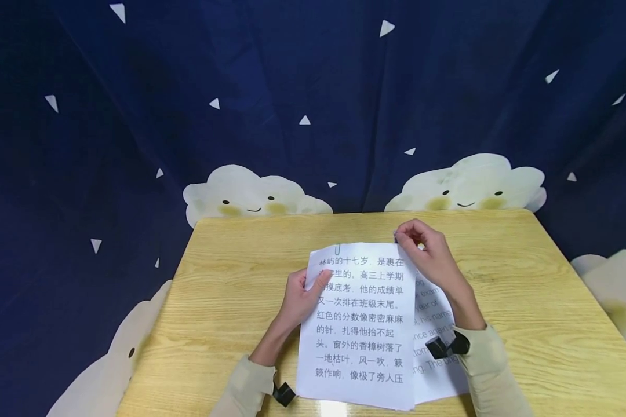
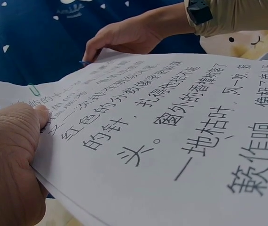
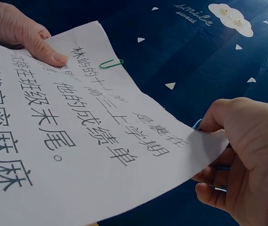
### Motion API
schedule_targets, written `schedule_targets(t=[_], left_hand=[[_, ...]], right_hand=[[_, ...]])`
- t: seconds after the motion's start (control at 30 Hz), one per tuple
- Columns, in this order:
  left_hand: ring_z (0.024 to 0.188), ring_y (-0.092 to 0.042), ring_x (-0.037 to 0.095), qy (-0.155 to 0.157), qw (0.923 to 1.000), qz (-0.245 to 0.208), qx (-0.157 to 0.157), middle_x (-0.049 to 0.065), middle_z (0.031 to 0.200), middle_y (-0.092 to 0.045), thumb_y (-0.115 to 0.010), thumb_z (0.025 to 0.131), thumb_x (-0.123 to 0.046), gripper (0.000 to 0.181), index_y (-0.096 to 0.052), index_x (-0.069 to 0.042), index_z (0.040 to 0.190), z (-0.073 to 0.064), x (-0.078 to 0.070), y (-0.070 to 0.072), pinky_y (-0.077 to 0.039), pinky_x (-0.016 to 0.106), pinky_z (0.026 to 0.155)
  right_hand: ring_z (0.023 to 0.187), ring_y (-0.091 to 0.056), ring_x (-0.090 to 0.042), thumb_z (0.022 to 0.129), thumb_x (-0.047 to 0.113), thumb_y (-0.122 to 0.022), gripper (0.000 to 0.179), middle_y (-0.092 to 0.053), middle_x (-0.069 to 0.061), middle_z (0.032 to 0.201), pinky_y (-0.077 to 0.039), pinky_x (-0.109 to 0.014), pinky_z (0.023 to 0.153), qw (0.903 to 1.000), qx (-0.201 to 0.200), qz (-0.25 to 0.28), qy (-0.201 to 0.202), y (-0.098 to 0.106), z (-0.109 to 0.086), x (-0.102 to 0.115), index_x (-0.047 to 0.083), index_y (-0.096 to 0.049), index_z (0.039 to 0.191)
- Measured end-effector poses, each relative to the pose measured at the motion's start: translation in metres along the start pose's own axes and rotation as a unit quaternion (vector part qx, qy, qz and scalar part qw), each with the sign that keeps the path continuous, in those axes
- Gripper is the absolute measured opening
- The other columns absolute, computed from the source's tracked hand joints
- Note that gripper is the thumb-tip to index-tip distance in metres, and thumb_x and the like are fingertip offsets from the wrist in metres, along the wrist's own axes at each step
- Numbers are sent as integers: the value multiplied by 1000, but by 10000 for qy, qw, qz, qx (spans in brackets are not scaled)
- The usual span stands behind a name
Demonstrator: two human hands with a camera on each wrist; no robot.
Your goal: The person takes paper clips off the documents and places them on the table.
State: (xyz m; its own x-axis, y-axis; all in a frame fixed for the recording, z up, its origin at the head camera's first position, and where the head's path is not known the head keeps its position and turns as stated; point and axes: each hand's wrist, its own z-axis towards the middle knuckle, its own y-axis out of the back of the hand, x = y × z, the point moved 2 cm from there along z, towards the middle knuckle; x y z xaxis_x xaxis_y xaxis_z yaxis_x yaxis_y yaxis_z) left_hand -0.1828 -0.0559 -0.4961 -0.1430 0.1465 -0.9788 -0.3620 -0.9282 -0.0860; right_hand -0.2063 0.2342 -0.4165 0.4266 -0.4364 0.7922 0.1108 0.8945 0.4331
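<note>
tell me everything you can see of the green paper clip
The paper clip is small, green and thin, bent into a rounded loop that looks like wire; its exact material is unclear. It sits over the top edge of the front printed sheet, left of the middle, its loop lying on the printed face. The grip of the left hand is lower, apart from it.
</note>
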Motion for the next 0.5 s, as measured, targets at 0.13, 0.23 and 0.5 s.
schedule_targets(t=[0.13, 0.23, 0.5], left_hand=[[66, -77, 31, 23, 10000, 11, -36, 22, 93, -77, -60, 108, -22, 28, -71, 2, 119, 0, 1, 1, -64, 45, 51], [66, -77, 31, 14, 10000, 41, -78, 21, 92, -77, -60, 108, -23, 28, -72, 1, 118, 0, 2, 3, -64, 44, 52], [64, -77, 29, -104, 9998, 56, -161, 22, 91, -77, -60, 109, -22, 29, -71, 3, 117, 2, 3, 5, -64, 44, 50]], right_hand=[[79, -57, -9, 105, 5, -60, 9, -68, -11, 94, -44, -16, 67, 9998, -56, -13, -173, 2, -1, -4, 0, -67, 105], [78, -57, -8, 106, 5, -58, 10, -67, -12, 95, -44, -15, 66, 9995, -89, -140, -282, 4, -1, -3, -1, -66, 105], [75, -53, -9, 104, 0, -58, 10, -63, -15, 89, -42, -15, 64, 9990, -207, -318, -223, 12, 1, 1, -7, -65, 103]])
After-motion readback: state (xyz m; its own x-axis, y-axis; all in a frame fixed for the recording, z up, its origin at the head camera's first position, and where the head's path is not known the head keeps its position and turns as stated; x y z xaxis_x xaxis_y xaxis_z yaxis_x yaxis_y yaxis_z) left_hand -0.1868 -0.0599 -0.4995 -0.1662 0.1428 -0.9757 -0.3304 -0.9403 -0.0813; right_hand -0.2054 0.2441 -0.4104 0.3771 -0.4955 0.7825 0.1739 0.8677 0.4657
